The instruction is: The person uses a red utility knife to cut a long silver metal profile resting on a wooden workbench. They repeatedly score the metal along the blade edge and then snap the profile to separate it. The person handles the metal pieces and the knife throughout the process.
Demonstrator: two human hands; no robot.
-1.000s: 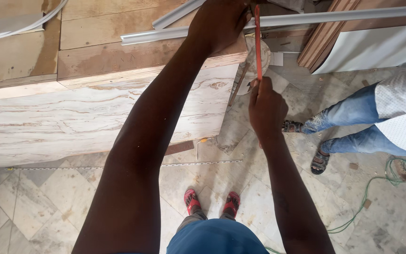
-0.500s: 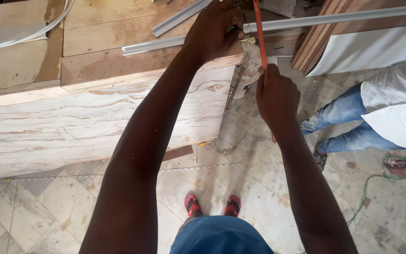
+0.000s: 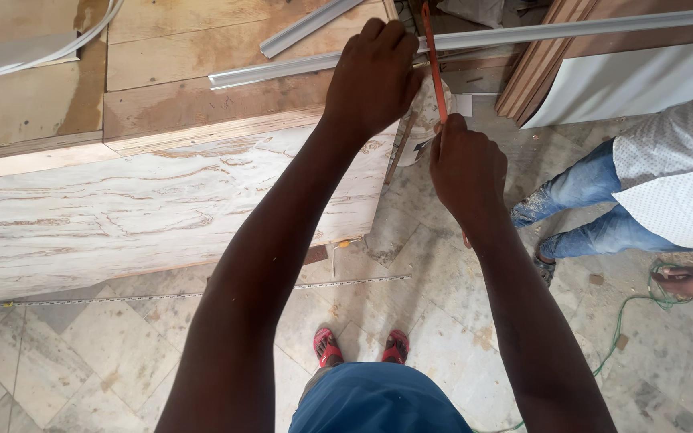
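Matt metal rail [image 3: 523, 34], rough wooden bench [image 3: 162, 88]

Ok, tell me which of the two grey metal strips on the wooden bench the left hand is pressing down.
The longer strip, running right past the bench edge. The left hand rests on it; the shorter strip lies untouched behind.

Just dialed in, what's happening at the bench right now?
The person's left hand presses a long grey metal strip down on the wooden bench. The right hand grips a red-framed saw set across the strip just past the bench edge. A second person in jeans stands to the right.
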